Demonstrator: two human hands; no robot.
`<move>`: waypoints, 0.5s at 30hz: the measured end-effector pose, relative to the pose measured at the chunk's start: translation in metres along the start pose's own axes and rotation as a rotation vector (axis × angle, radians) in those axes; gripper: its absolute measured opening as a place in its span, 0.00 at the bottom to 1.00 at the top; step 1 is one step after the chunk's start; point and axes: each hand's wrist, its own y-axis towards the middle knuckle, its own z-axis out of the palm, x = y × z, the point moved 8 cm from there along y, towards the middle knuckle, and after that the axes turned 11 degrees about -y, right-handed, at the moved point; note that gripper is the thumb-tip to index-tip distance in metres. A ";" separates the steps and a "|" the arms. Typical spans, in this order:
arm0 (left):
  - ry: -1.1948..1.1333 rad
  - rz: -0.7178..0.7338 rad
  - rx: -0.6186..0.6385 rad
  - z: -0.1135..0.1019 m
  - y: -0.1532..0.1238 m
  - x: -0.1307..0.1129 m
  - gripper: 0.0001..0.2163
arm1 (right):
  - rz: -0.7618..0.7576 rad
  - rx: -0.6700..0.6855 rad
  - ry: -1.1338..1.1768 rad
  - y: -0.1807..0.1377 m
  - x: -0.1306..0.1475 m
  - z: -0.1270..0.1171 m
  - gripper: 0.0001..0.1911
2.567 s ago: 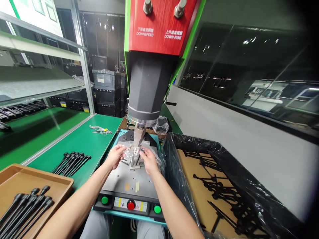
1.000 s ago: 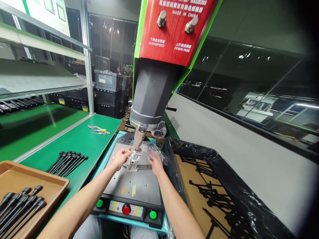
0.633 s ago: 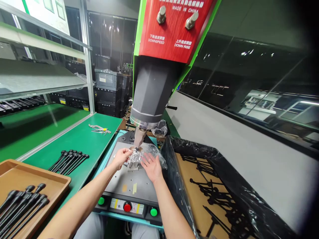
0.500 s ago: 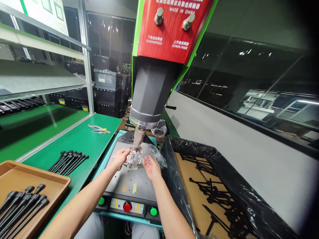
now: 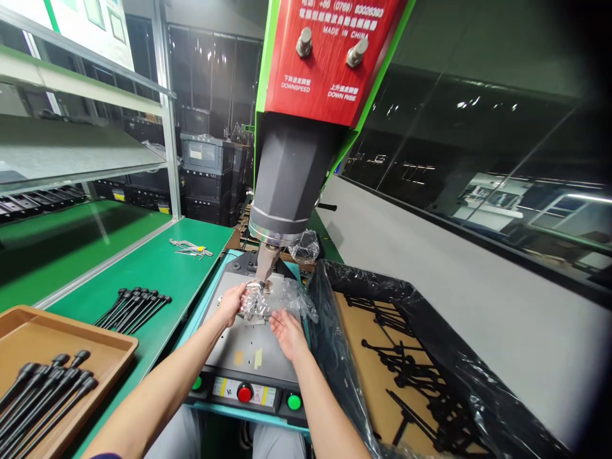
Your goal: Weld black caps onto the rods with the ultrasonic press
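Note:
My left hand (image 5: 233, 305) is closed, pinching the left end of a crumpled clear plastic film (image 5: 287, 298). The film lies across the metal fixture (image 5: 247, 315) under the tapered welding horn (image 5: 266, 262), whose tip comes down close to the film. My right hand (image 5: 288, 335) is just below the film's lower edge, palm turned inward, its fingers loosely extended and apart. Whether those fingertips touch the film I cannot tell. Both hands are over the grey machine plate (image 5: 229, 354). The fixture is partly hidden by the film and my left fingers.
A red button (image 5: 245, 393) and green buttons (image 5: 294, 401) line the machine's front. Right stands a black-lined box (image 5: 354, 382) with black stick-like parts (image 5: 406, 363). Black rods (image 5: 136, 309) and pliers (image 5: 189, 246) lie on the green bench; a brown tray (image 5: 112, 341) holds more rods.
My right hand has moved slightly down and left, away from the film's middle. The film has spread out to the right. My left hand has stayed nearly in place.

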 end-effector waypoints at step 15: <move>0.239 0.267 -0.211 -0.084 -0.085 -0.033 0.23 | -0.018 -0.020 -0.436 -0.120 -0.036 -0.073 0.22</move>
